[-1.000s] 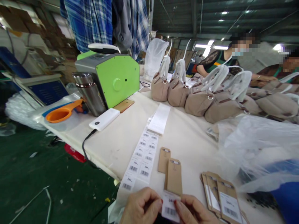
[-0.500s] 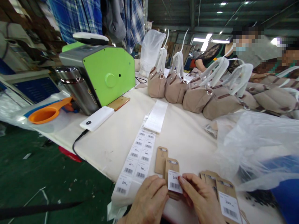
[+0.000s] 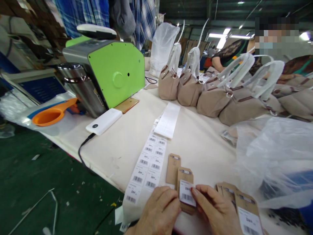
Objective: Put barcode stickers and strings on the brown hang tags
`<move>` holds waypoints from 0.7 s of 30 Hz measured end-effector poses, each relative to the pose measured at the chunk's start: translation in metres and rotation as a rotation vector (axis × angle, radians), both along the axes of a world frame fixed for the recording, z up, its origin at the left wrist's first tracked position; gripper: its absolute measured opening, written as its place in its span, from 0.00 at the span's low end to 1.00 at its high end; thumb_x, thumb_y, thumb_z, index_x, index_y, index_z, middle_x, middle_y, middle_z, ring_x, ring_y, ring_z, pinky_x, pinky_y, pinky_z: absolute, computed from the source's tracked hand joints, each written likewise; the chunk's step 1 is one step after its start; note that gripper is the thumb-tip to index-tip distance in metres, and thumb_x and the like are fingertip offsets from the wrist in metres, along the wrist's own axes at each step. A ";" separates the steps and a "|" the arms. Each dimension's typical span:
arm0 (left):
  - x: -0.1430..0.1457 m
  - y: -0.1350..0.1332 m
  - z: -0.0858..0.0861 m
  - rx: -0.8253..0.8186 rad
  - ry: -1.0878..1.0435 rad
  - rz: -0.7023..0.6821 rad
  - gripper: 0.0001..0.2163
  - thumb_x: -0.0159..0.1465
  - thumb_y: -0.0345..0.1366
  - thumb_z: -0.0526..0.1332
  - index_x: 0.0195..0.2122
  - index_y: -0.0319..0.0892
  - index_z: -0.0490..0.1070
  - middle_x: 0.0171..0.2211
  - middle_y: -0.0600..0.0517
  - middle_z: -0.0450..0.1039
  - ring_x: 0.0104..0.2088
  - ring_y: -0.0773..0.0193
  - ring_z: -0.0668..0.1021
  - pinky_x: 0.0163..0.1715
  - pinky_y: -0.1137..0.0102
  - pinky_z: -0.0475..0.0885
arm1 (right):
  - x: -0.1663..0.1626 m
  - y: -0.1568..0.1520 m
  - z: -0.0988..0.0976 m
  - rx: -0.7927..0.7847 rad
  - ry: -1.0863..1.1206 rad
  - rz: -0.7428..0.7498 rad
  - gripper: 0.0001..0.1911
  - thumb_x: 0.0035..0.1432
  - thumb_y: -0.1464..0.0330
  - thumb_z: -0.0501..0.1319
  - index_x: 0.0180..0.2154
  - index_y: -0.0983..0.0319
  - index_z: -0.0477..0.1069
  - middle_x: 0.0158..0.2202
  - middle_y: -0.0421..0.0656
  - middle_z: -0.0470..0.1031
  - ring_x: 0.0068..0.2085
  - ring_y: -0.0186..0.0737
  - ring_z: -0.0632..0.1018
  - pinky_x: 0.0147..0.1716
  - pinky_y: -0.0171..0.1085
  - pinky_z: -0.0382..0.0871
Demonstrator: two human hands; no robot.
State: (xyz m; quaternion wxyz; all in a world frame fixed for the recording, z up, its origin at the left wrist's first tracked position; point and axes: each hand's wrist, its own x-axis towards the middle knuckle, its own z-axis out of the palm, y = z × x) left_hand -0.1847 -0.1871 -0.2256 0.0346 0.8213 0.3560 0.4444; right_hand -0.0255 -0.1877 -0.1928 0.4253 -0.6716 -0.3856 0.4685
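Observation:
Between my hands is a stack of brown cardboard hang tags point(image 3: 185, 173), its top tag bearing a white barcode price sticker point(image 3: 187, 193). My left hand point(image 3: 160, 209) curls closed against the stack's left side. With thumb and forefinger together, my right hand point(image 3: 216, 207) pinches the sticker's right edge; I cannot tell if it grips the tag beneath too. Behind the stack lies another brown tag point(image 3: 173, 164). To the left runs a strip of price stickers point(image 3: 146, 163). Right of my right hand are several fanned tags point(image 3: 246, 207), the front one with a sticker.
Beige handbags point(image 3: 168, 85) with wrapped handles line the back. A green machine point(image 3: 118, 71), a steel flask point(image 3: 83, 88), a white power bank point(image 3: 104, 121) and an orange scoop point(image 3: 49, 117) stand left. Clear plastic point(image 3: 278, 160) lies right. A co-worker point(image 3: 227, 55) is behind the bags.
The view has shifted slightly, so things appear a little further right. Both hands stay at the tag stack, and the sticker sits straighter across the top tag.

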 end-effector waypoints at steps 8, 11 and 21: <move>0.000 0.000 -0.007 0.017 -0.019 0.003 0.08 0.63 0.25 0.52 0.35 0.36 0.71 0.32 0.48 0.72 0.34 0.63 0.72 0.36 0.70 0.73 | 0.000 0.003 0.002 -0.027 -0.043 0.036 0.15 0.43 0.55 0.66 0.23 0.62 0.74 0.17 0.35 0.65 0.21 0.30 0.63 0.21 0.29 0.55; 0.000 0.000 -0.008 0.021 -0.023 0.008 0.08 0.62 0.24 0.53 0.34 0.35 0.71 0.32 0.47 0.72 0.34 0.63 0.72 0.35 0.71 0.73 | 0.002 0.003 0.003 -0.049 -0.079 0.054 0.16 0.44 0.54 0.65 0.23 0.61 0.74 0.17 0.35 0.65 0.21 0.30 0.63 0.21 0.30 0.54; 0.001 0.001 -0.005 0.026 -0.023 -0.005 0.08 0.62 0.24 0.52 0.33 0.35 0.70 0.31 0.47 0.73 0.34 0.64 0.73 0.34 0.71 0.73 | 0.003 0.003 -0.001 -0.059 -0.073 0.070 0.15 0.44 0.55 0.65 0.23 0.61 0.74 0.17 0.35 0.66 0.21 0.30 0.63 0.21 0.30 0.54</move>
